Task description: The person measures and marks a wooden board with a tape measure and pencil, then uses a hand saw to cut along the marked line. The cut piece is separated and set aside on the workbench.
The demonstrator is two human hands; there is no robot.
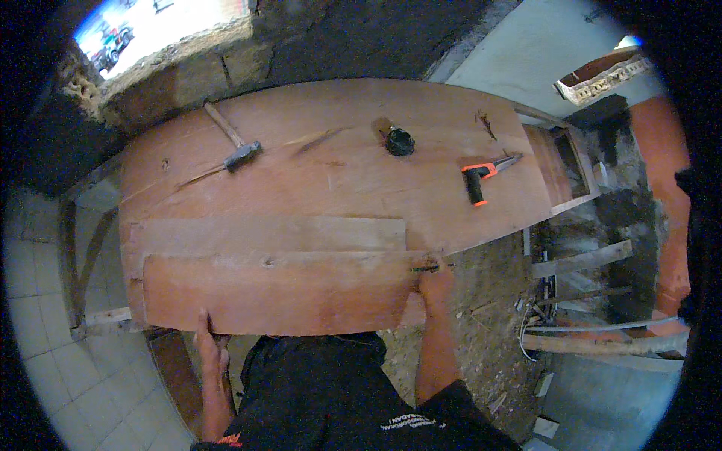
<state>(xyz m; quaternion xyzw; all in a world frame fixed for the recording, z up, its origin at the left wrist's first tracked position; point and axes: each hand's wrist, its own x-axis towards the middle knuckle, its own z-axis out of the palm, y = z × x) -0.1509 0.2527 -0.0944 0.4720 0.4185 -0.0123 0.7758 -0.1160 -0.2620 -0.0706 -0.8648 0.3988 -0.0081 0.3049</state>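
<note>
A reddish-brown wooden board (278, 289) lies along the near edge of a large plywood sheet, partly over a paler board strip (301, 231). My left hand (210, 347) grips the near edge of this board, thumb on top and the other fingers mostly hidden underneath. At the board's right end, my right hand (435, 286) is closed on a thin dark stick (426, 267), pencil-like but too small to name surely. A hammer (239, 150) with a wooden handle rests at the far left. To the far right is a handsaw (485, 174) with a black and orange handle.
The plywood sheet (323, 180) serves as the work surface. A round black object (399, 141) sits near its far middle. Timber pieces (594, 342) and debris lie right of it, over a littered floor (481, 331). A rough wall opening (173, 75) is at the far left.
</note>
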